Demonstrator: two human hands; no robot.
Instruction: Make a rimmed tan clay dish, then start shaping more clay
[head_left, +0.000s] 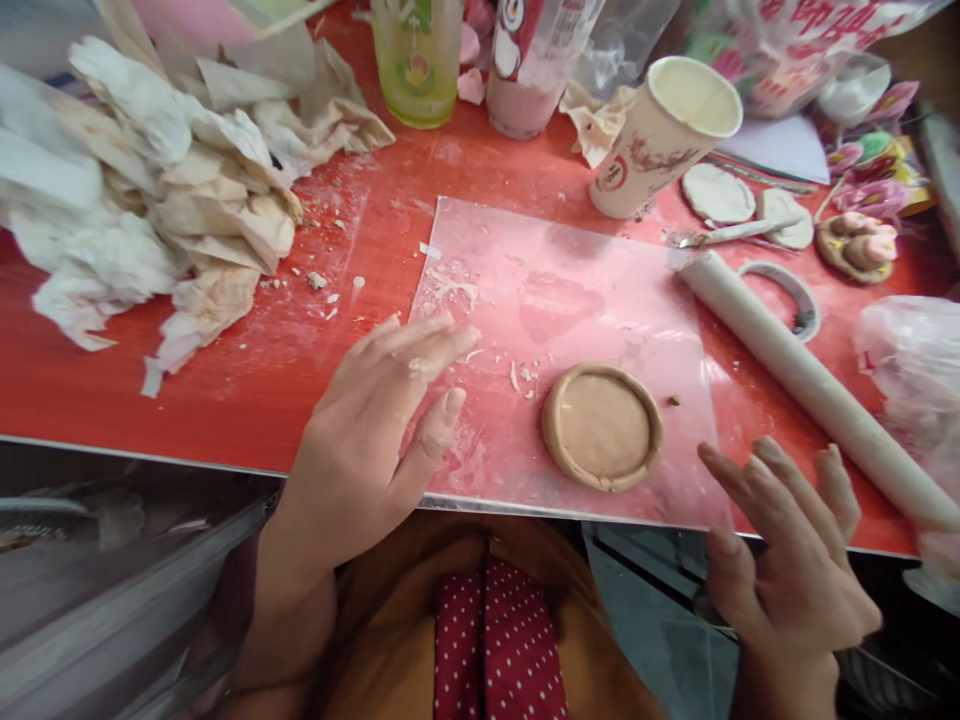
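Note:
A round, shallow brown clay dish (602, 425) with a raised rim lies on a translucent plastic sheet (487, 240) at the table's front edge. To its left, my left hand (382, 420) is stretched out over the sheet, fingers extended and bits of clay stuck to them. My right hand (787, 540) hovers to the right of the dish by the table edge, its fingers apart and slightly bent. Neither hand touches the dish, and both hold nothing. A tiny brown crumb (673, 400) sits just right of the dish.
Crumpled tissues (187, 190) heap up at the left of the red table (225, 415). A rolling pin (810, 370) lies slanted at the right over a tape roll (799, 290). Behind stand a paper cup (660, 140), a green bottle (418, 60) and a pink-filled bottle (529, 80).

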